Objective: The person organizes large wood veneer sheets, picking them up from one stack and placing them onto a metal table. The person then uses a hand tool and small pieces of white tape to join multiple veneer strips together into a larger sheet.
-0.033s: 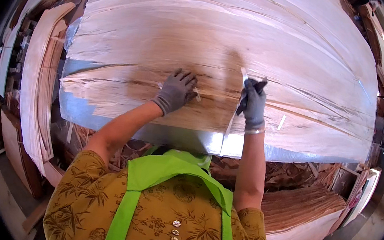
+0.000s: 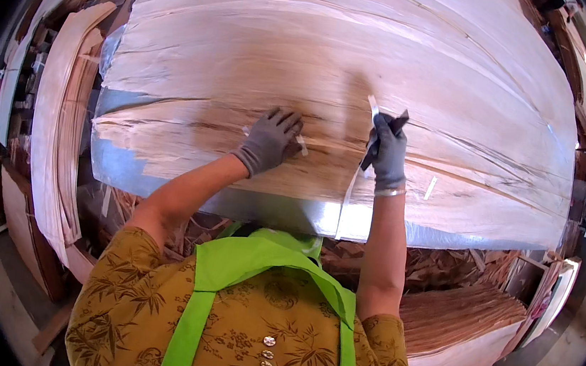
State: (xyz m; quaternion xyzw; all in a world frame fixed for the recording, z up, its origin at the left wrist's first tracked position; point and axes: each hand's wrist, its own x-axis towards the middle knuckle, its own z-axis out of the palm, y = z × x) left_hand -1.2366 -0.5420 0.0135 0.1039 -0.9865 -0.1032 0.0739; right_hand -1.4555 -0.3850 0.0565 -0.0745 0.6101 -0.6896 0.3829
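Note:
A wide, pale wood veneer sheet (image 2: 265,44) with dark cracks lies on a shiny metal-topped table (image 2: 233,204). My left hand (image 2: 271,141), in a grey glove, rests flat on the cracked band, fingers spread slightly. White tape ends (image 2: 302,145) poke out beside its fingers. Farther right, my gloved right hand (image 2: 388,150) is closed around a dark, narrow tool whose kind I cannot tell, its end (image 2: 401,121) sticking out above. A long white tape strip (image 2: 345,206) passes by this hand and hangs down to the table's near edge.
A short white tape piece (image 2: 430,188) lies on the veneer, right of my right hand. Bent veneer sheets (image 2: 59,130) stand at the left. Below the table's near edge are veneer scraps (image 2: 434,266) and a veneer stack (image 2: 464,319) at the lower right.
My right hand has shifted very slightly, and the upper tape end beside it stands a bit higher. My left hand stays almost in the same place.

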